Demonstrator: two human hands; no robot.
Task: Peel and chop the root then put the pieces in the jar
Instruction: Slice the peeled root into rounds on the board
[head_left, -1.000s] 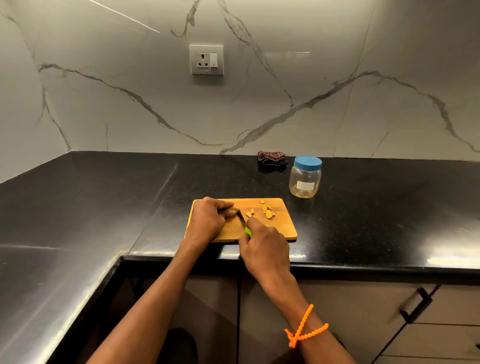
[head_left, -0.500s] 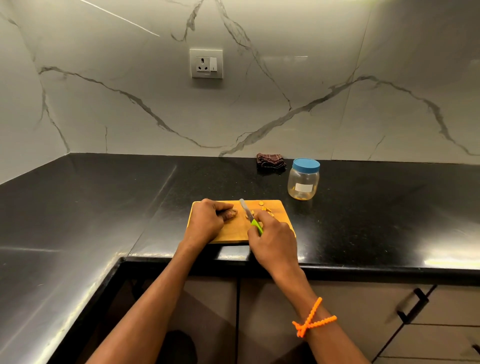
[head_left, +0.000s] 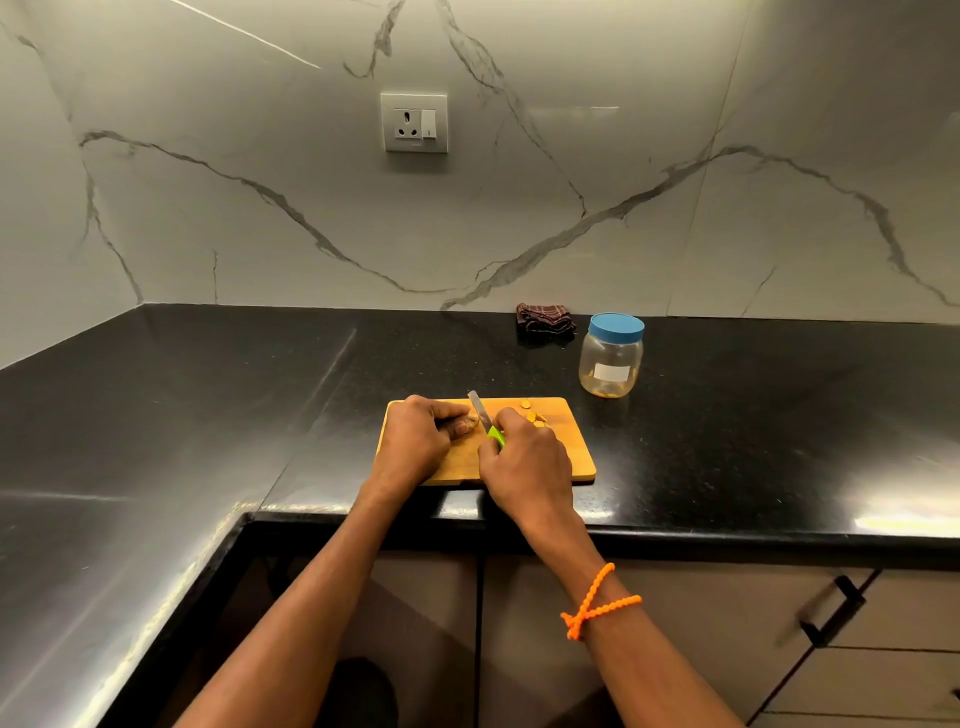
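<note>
Chopping in progress on wooden cutting board (head_left: 566, 452), set near front edge of black countertop (head_left: 208, 415). Left hand (head_left: 415, 441): curled closed over remaining root (head_left: 470, 415), pinning it to board; only a small brownish tip visible past the fingers. Right hand (head_left: 524, 462): fist clamped on green handle of small knife (head_left: 480, 413), just beside left hand, not touching so far as can be told. Blade: raised and angled up and away, tip above the root's exposed end; a second earlier lying low against the board at the root, half a second ago already lifted. Read as reset between strokes, next slice not yet begun. Cut pieces (head_left: 532, 415): a few orange slices at far right part of board, partly hidden behind right knuckles; count not readable. Jar (head_left: 612, 358): upright on countertop beyond board's far right corner, well apart from both hands, blue lid on; faint yellowish matter at bottom, nature unclear. Folded dark cloth (head_left: 545, 318) behind jar, against marble wall. Task standing, by judgement: peeling apparently over, chopping partway, short stub of root left; transfer not started, lid to come off first. Caution: left fingertips close to blade path as stub shortens.
</note>
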